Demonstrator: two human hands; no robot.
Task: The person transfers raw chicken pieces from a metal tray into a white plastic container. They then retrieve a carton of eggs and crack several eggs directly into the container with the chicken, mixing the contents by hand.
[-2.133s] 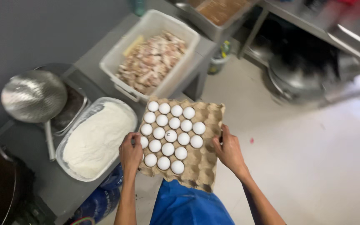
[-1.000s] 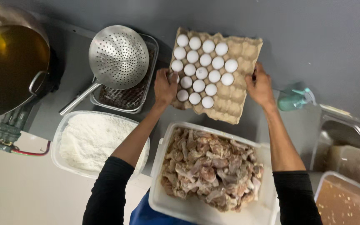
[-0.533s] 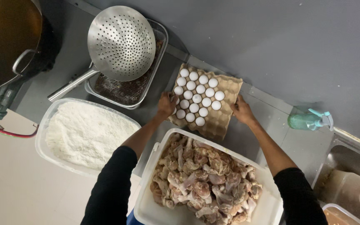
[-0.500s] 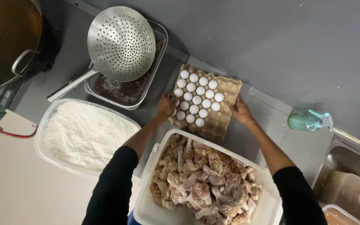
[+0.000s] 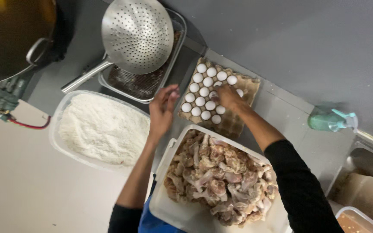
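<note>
Both my hands have let go of the egg tray (image 5: pixel 242 108), which now lies flat on the counter (image 5: pixel 290 116) beyond the tub of raw chicken (image 5: pixel 221 181). My right hand (image 5: pixel 227 96) closes over one white egg (image 5: pixel 213 94); my left hand (image 5: pixel 161 113) hovers open and empty, just left of the brown cardboard tray

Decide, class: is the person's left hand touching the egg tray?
Apart. The head view shows the left hand open beside the egg tray, with a strip of grey counter between its fingertips and the tray's edge.
</note>
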